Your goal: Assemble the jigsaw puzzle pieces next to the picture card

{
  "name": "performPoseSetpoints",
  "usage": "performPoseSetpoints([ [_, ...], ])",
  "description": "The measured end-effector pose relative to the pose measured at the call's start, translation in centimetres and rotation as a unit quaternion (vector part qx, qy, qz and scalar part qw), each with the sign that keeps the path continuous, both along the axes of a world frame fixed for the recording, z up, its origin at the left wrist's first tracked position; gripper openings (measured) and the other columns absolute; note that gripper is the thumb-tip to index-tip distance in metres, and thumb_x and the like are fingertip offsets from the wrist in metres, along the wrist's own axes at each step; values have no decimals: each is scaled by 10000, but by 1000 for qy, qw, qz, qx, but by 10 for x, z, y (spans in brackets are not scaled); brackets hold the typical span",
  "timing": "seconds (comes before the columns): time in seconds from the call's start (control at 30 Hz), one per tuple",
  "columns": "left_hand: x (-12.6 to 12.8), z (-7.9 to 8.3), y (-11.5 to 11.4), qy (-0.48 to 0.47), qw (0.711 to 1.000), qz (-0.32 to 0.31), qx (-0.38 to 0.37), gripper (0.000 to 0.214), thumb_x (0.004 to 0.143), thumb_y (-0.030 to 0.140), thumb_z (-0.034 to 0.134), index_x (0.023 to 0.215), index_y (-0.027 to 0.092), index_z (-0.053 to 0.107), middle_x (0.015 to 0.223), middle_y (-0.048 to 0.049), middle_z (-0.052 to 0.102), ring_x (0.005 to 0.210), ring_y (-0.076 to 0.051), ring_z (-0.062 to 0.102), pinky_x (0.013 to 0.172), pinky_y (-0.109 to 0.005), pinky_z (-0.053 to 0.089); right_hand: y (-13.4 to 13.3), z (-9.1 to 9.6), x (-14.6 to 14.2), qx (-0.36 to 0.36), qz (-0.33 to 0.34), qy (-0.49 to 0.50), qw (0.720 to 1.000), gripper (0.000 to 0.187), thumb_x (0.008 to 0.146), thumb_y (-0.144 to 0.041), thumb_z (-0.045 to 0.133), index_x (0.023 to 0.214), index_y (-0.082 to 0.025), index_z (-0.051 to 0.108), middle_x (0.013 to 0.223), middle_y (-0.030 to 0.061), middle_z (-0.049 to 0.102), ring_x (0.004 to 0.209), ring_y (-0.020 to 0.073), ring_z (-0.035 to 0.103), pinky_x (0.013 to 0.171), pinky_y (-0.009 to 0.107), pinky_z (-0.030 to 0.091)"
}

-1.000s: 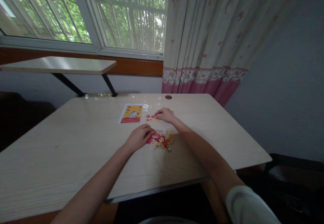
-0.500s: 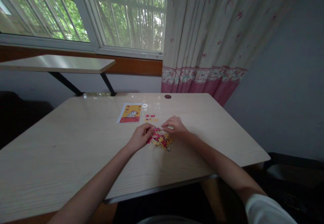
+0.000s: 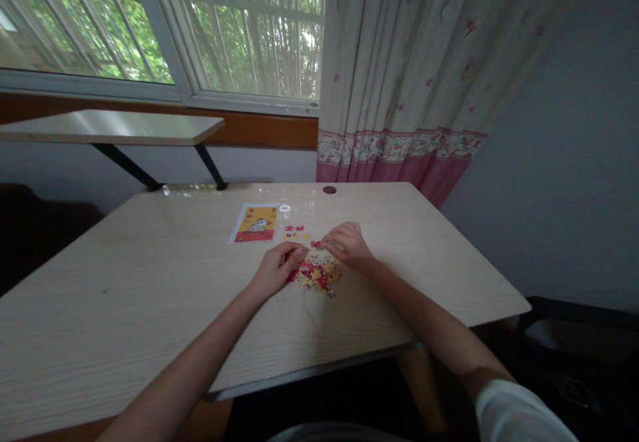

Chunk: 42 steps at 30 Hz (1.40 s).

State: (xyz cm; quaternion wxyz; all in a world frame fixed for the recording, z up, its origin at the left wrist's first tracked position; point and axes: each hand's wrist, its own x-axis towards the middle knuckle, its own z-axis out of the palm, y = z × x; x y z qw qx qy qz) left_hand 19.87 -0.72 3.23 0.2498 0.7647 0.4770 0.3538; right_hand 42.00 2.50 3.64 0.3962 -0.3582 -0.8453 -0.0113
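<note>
The right hand pinches a pink piece at its fingertips, just beyond the pile of red, yellow and white puzzle pieces on the table. The left hand rests at the pile's left edge, fingers curled; whether it grips anything I cannot tell. Farther back lie a few loose pieces, red and yellow, just right of the picture.

Daylight reaches us through 2 sliding window panes, leaving glare on the raised shelf and desk. We see a dim lower right, a soft shadow below the jigsaw pieces, their details blurred, and edges stretched wide.
</note>
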Motion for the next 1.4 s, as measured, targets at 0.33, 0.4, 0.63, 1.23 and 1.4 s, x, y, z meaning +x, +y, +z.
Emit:
performPoseSetpoints([
  [0.33, -18, -5, 6, 163, 984, 8, 78, 250, 881, 274, 414, 939, 175, 636, 862, -69, 640, 806, -192, 588, 732, -317, 458, 13, 1, 26, 19, -104, 105, 989, 127, 840, -339, 619, 825, -248, 705, 806, 23, 634, 813, 171, 535, 790, 332, 361],
  [0.4, -18, -6, 7, 167, 983, 7, 82, 251, 888, 276, 410, 936, 176, 635, 865, -67, 638, 807, -186, 585, 743, -314, 457, 12, 0, 25, 18, -99, 108, 989, 117, 840, -327, 621, 827, -243, 701, 813, 22, 640, 818, 169, 539, 799, 332, 360],
  [0.63, -18, -6, 7, 163, 983, 0, 79, 244, 886, 274, 414, 921, 178, 635, 867, -68, 638, 807, -184, 575, 738, -312, 450, 10, 3, 24, -12, -106, 101, 989, 125, 849, -321, 609, 831, -237, 700, 821, 28, 646, 830, 175, 537, 808, 335, 350],
  [1.23, -16, -2, 4, 180, 981, -11, 69, 229, 870, 238, 417, 884, 172, 636, 847, -73, 639, 809, -203, 578, 728, -314, 445, 64, -12, -15, -204, -119, -21, 971, 127, 819, -355, 631, 853, -274, 722, 891, 5, 695, 896, 181, 581, 811, 311, 369],
  [1.4, -16, -3, 4, 187, 979, -8, 76, 217, 874, 242, 423, 886, 186, 632, 832, -58, 630, 787, -186, 579, 707, -294, 443, 76, -13, -28, -229, -139, -61, 961, 128, 804, -367, 635, 847, -286, 724, 912, -2, 707, 913, 202, 597, 789, 328, 374],
])
